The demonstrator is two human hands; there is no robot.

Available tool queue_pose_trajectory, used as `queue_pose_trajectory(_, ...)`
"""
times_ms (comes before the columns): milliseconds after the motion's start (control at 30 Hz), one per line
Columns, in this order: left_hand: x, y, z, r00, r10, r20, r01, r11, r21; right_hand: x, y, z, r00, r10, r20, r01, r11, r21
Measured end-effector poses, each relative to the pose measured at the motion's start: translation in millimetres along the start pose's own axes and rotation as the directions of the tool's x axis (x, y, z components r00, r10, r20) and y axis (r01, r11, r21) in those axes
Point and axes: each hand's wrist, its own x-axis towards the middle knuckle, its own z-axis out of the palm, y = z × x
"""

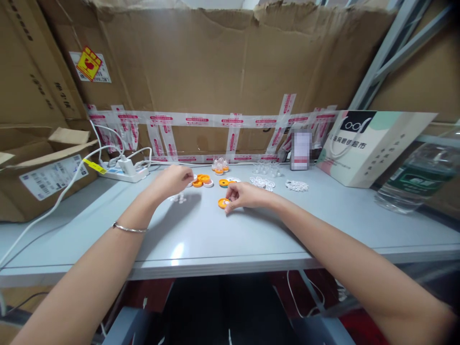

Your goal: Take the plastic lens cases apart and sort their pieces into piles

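Observation:
My right hand (242,194) is closed at the edge of a round orange plastic piece (222,203) on the table, its thumb and fingers pinching near a small white part inside it. Further left, my left hand (176,178) hangs with bent fingers together beside a group of orange round pieces (203,178); whatever its fingertips hold is hidden. Small white parts (177,198) lie beneath this hand. Just behind my right hand are another orange round piece (223,183) with a dark centre and a white one.
Behind lie clear plastic parts on orange pieces (219,165), clear cups (268,168) and white piles (297,185). A phone (301,151), paper bag (370,148) and water bottle (419,177) stand right. A power strip (124,171) and open carton (46,172) stand left.

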Motion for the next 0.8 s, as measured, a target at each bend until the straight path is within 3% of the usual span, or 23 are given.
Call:
queue_pose_trajectory(100,-2.4,22.3,12.0,0.970,0.237,0.048,-0.224,0.956,-0.188,-3.1,2.5,-7.8,0.996,-0.059,0.061,0.056,0.998,0.039)
queue_pose_trajectory(200,-3.9,34.4,28.1,0.933,0.332,0.137,-0.276,0.907,-0.318,-6.3,3.5,-14.9,0.993,-0.092,0.075,0.086,0.993,0.082)
queue_pose_trajectory(400,-1.5,37.3,45.4,0.933,0.323,0.159,-0.238,0.885,-0.400,-3.8,4.6,-14.2,0.989,-0.143,0.034,0.141,0.989,0.048)
queue_pose_trajectory(800,0.5,41.3,49.8,0.935,0.301,0.188,-0.159,0.827,-0.539,-0.6,-7.0,-1.4,0.985,-0.165,-0.056,0.165,0.986,-0.016)
